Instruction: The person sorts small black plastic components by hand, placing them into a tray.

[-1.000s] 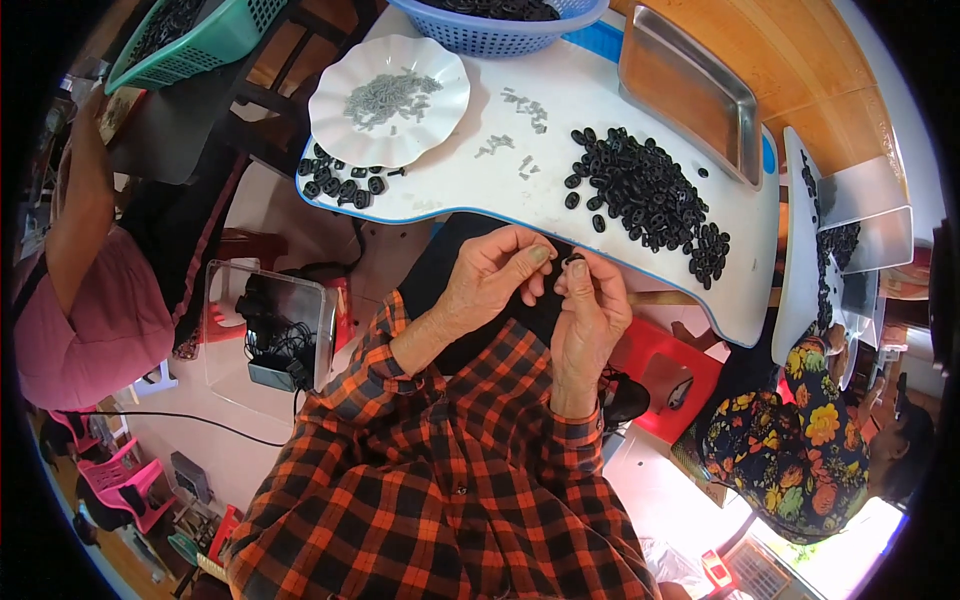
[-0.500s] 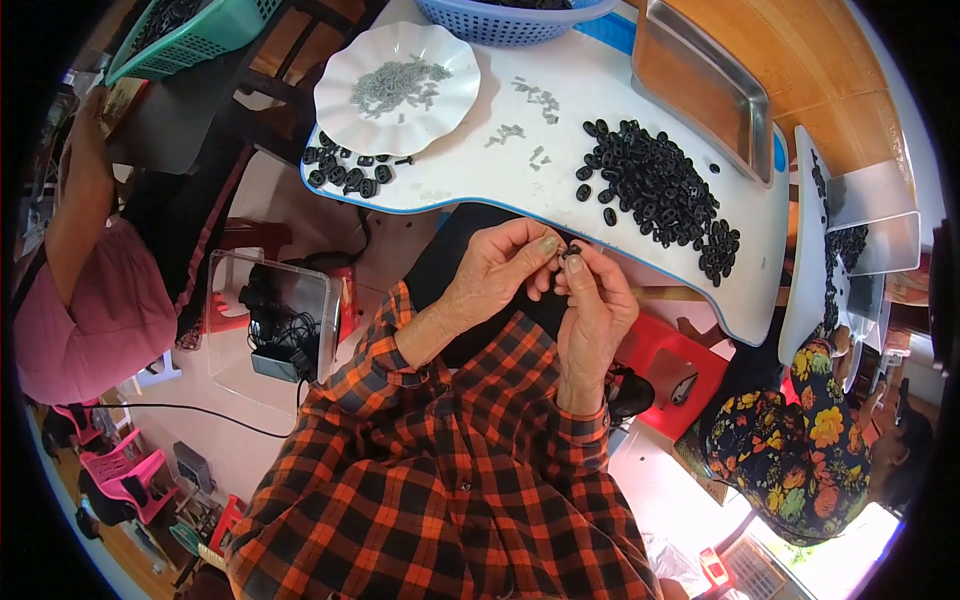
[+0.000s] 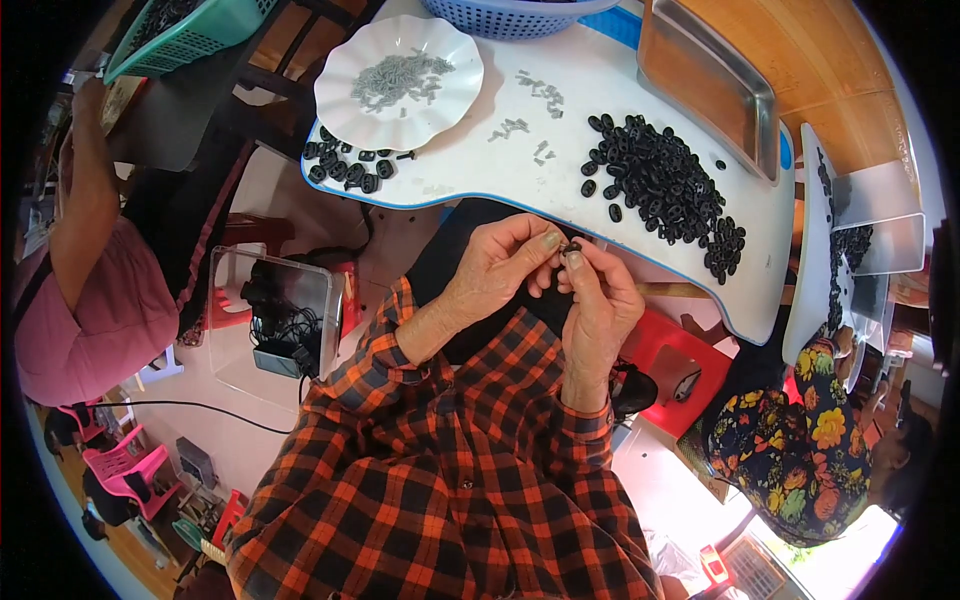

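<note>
Over my lap, just off the table's near edge, my right hand pinches a small black oval piece between thumb and fingers. My left hand meets it from the left, thumb and forefinger closed at the piece's edge; whatever they grip is too small to make out. Beyond them, to the right, lies a heap of black oval pieces with holes. A white scalloped plate at the far left bears many small grey, clear-looking pieces. Several black parts lie beside the plate.
Small loose grey bits lie on the white table. A metal tray stands at the far right, a blue basket at the back. One person is at the left, another at the right. A clear bin holds cables.
Both hands stay together over my lap with the black piece between them; the fingers shift only slightly. The view has moved a little.
</note>
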Available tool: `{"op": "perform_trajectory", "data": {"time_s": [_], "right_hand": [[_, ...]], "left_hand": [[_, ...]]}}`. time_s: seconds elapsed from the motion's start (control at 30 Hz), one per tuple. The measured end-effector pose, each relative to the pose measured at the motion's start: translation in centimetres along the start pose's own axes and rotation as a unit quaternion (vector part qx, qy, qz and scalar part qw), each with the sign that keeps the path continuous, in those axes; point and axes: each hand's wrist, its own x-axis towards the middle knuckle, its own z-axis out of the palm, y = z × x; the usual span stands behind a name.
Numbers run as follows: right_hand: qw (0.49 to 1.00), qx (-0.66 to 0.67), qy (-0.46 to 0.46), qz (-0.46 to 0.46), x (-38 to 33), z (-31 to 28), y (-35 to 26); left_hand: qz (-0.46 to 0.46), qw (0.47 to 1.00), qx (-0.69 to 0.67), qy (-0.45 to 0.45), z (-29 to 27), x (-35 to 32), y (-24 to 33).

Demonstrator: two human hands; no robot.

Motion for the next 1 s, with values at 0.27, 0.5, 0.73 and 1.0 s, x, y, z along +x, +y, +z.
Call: {"op": "perform_trajectory", "data": {"time_s": [0.27,0.5,0.73,1.0], "right_hand": [[1.0,0.015,0.0,0.012,0.0,0.2,-0.2],[1.0,-0.013,0.003,0.006,-0.1,0.4,-0.5],[0.993,-0.094,0.007,-0.073,-0.4,0.3,0.1],[0.997,-0.062,0.005,-0.044,-0.4,0.7,-0.7]], "left_hand": [[0.001,1.0,-0.007,0.003,0.0,0.0,-0.1],[0.016,1.0,0.024,-0.001,-0.1,0.0,0.2],[0.026,0.997,0.066,0.013,0.1,-0.1,0.6],[0.002,1.0,0.016,0.012,0.2,-0.1,0.9]]}}
